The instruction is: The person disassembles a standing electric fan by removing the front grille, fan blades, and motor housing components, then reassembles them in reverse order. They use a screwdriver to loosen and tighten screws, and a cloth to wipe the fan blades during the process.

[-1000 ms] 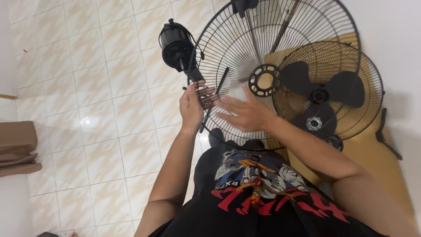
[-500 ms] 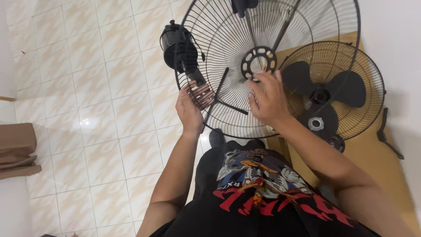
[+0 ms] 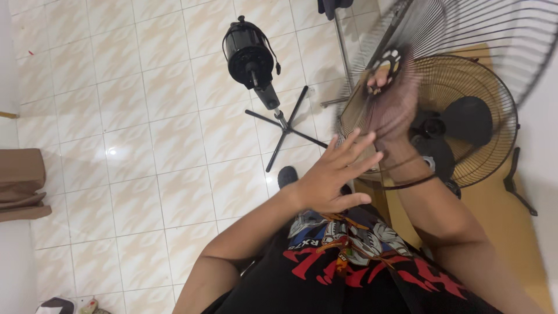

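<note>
Over at the far left, a brown folded cloth (image 3: pixel 20 183) lies at the edge of the pale tiled floor (image 3: pixel 145 174). Further along, a black fan motor (image 3: pixel 250 55) sits on its stand, whose thin crossed legs (image 3: pixel 286 128) spread over the tiles. The person's left hand (image 3: pixel 331 177) hangs in front of the chest with its fingers (image 3: pixel 357 148) spread wide and the palm flat, holding nothing, just beside the blurred edge of the grille. The right hand (image 3: pixel 390 107) is raised higher, and its fingers are closed on the centre ring of a round wire fan grille (image 3: pixel 476 35), which is held tilted in the air and smeared by motion. Behind and below that grille, a second fan (image 3: pixel 465 125) with black blades in a dark wire cage lies on a yellowish wooden table (image 3: pixel 505 232) at the right.
</note>
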